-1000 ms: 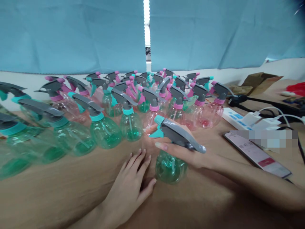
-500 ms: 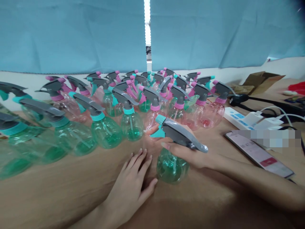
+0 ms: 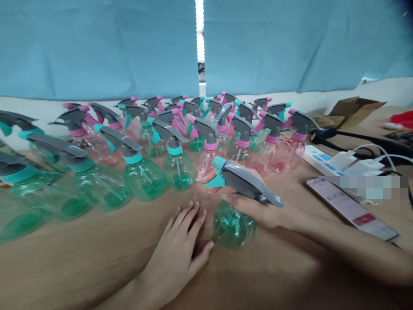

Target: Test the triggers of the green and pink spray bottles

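My right hand (image 3: 258, 206) is wrapped round the neck of a green spray bottle (image 3: 235, 228), below its grey and teal trigger head. The bottle stands upright on the brown tabletop (image 3: 129, 267), its nozzle pointing up and to the left. Some of the right fingers are hidden behind the spray head. Flat on the table, just left of that bottle, lies my left hand (image 3: 180, 245) with its fingers stretched out and nothing in it. Behind the hands stands another green spray bottle (image 3: 179, 172) beside a pink spray bottle (image 3: 210, 159).
Several green and pink spray bottles crowd the table's left and back, including one green bottle (image 3: 145, 181). To the right are a phone (image 3: 351, 209), a white power strip (image 3: 319, 161) with plugs and cables, and a cardboard box (image 3: 351, 113). A blue cloth (image 3: 97, 47) hangs behind.
Almost nothing differs. The held spray bottle and my right hand sit a touch further right in the picture; my left hand stays put.
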{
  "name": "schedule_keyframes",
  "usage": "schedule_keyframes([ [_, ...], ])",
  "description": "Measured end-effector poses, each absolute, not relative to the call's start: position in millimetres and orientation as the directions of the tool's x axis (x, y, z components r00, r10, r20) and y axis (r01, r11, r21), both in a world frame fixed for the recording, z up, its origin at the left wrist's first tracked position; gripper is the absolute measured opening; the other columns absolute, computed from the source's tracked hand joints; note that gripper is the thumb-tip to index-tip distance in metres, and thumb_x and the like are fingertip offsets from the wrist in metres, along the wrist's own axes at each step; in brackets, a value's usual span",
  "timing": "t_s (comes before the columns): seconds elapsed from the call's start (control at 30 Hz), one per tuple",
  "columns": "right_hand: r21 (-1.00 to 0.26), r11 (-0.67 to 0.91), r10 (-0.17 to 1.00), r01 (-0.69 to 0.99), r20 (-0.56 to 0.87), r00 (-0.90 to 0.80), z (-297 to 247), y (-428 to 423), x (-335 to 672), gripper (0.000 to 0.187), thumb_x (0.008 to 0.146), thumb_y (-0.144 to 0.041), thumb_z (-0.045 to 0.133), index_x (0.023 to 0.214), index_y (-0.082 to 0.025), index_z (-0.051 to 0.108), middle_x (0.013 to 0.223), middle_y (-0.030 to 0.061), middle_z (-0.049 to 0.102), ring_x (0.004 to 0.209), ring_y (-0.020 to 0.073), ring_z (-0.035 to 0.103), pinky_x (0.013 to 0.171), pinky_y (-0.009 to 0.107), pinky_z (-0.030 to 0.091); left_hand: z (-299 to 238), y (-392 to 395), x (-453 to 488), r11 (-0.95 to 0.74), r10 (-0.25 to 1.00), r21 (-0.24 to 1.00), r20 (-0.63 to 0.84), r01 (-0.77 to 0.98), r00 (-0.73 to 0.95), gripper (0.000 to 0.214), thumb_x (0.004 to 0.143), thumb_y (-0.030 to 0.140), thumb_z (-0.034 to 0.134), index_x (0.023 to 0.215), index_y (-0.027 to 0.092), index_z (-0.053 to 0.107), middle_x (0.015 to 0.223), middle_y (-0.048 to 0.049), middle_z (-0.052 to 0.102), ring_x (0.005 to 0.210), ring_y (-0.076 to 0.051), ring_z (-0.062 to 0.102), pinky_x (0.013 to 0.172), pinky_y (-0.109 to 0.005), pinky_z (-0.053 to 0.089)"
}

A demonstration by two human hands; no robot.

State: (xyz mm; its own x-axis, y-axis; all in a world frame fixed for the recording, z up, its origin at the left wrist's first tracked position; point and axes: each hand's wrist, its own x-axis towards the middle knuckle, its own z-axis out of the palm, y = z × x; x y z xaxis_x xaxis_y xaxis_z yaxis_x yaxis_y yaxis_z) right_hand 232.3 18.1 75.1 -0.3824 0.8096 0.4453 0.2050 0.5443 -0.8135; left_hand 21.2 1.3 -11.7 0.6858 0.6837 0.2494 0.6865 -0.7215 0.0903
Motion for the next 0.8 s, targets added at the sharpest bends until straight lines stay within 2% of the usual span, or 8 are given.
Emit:
schedule_keyframes([
  [0.13,-0.828,0.547,0.793,0.124,0.465,-0.394,79,18,233,0.020,0.064,-0.007,0.045,0.069,-0.024,0.036,0.058,-0.0077,0.038,0.045,0.0064,0.030,0.041,0.021,0.029,-12,2,21,-0.720,0.683,0.068,0.241,0.690,0.689,0.054,0.092,0.040,0.049,0.137,0.009,0.044,0.142,-0.0164,0.044,0.131,-0.032,0.039,0.102,-0.052,0.036],
  [0.33,-0.767,0.608,0.769,0.204,0.505,-0.392,79,18,236,0.019,0.063,-0.008,0.045,0.064,-0.024,0.034,0.055,-0.0080,0.029,0.047,0.0076,0.032,0.044,0.021,0.034,-11,0,21,-0.717,0.686,0.051,0.226,0.695,0.691,0.054,0.093,0.041,0.047,0.137,0.009,0.043,0.143,-0.0162,0.043,0.132,-0.031,0.037,0.103,-0.051,0.036],
  [0.53,-0.762,0.593,0.790,0.260,0.489,-0.369,73,19,240,0.015,0.067,-0.011,0.045,0.069,-0.023,0.037,0.069,-0.0043,0.051,0.055,0.0092,0.043,0.052,0.023,0.040,-11,1,21,-0.722,0.680,0.046,0.235,0.691,0.695,0.053,0.093,0.041,0.047,0.136,0.009,0.045,0.143,-0.0164,0.043,0.131,-0.032,0.038,0.102,-0.051,0.037],
  [0.63,-0.756,0.602,0.783,0.258,0.497,-0.373,69,21,242,0.019,0.064,-0.010,0.046,0.068,-0.023,0.034,0.068,-0.0053,0.051,0.054,0.0083,0.043,0.052,0.022,0.040,-12,1,20,-0.721,0.679,0.033,0.233,0.692,0.696,0.053,0.093,0.041,0.047,0.136,0.010,0.044,0.143,-0.0158,0.044,0.131,-0.031,0.039,0.102,-0.050,0.036],
  [0.8,-0.760,0.616,0.766,0.207,0.518,-0.380,65,22,243,0.022,0.068,-0.007,0.048,0.070,-0.023,0.033,0.069,-0.0063,0.047,0.058,0.0074,0.046,0.053,0.019,0.039,-13,2,20,-0.714,0.685,0.033,0.239,0.699,0.689,0.053,0.093,0.043,0.047,0.136,0.011,0.044,0.143,-0.0157,0.044,0.131,-0.032,0.039,0.103,-0.049,0.036],
])
